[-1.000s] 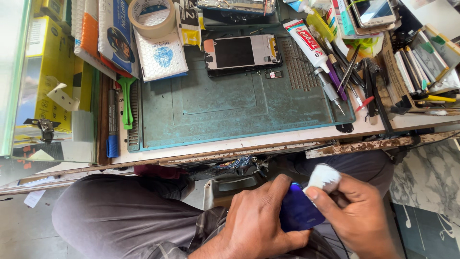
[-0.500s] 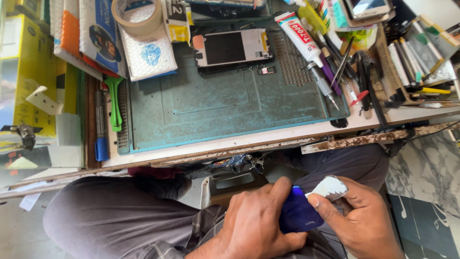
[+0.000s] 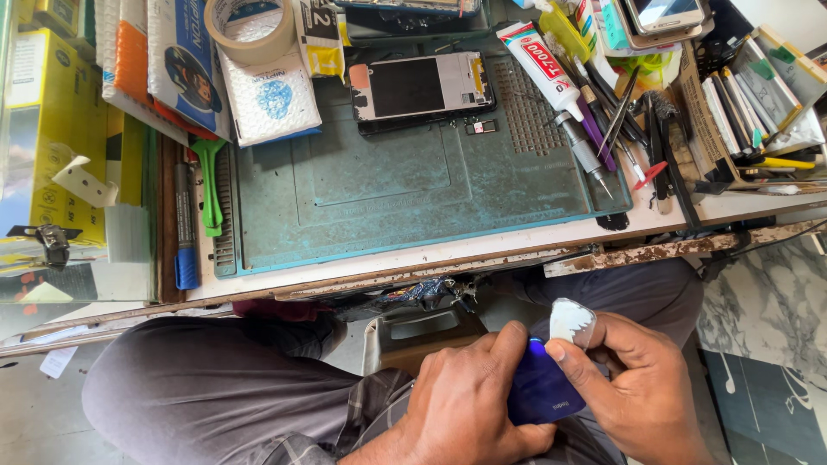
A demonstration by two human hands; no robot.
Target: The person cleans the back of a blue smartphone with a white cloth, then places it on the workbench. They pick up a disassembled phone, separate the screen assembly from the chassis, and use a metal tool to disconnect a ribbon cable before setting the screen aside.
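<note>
Over my lap, my left hand (image 3: 469, 400) grips a dark blue phone back cover (image 3: 541, 394) from its left side. My right hand (image 3: 642, 387) holds the cover's right edge and pinches a small white triangular pick (image 3: 571, 321) against its top corner. On the desk above lies an opened phone frame (image 3: 422, 89) with a dark screen, resting at the far edge of a worn teal work mat (image 3: 388, 189).
A glue tube (image 3: 543, 65), screwdrivers and tweezers (image 3: 616, 129) crowd the mat's right side. Tape roll (image 3: 252, 26), padded packets (image 3: 177, 65) and a green tool (image 3: 209, 185) sit at the left, beside yellow boxes (image 3: 56, 129). The desk's chipped front edge (image 3: 482, 263) runs above my knees.
The view has drifted slightly, so the desk sits lower in frame. My hands stay on the blue cover, and the white pick has shifted a little along its top corner.
</note>
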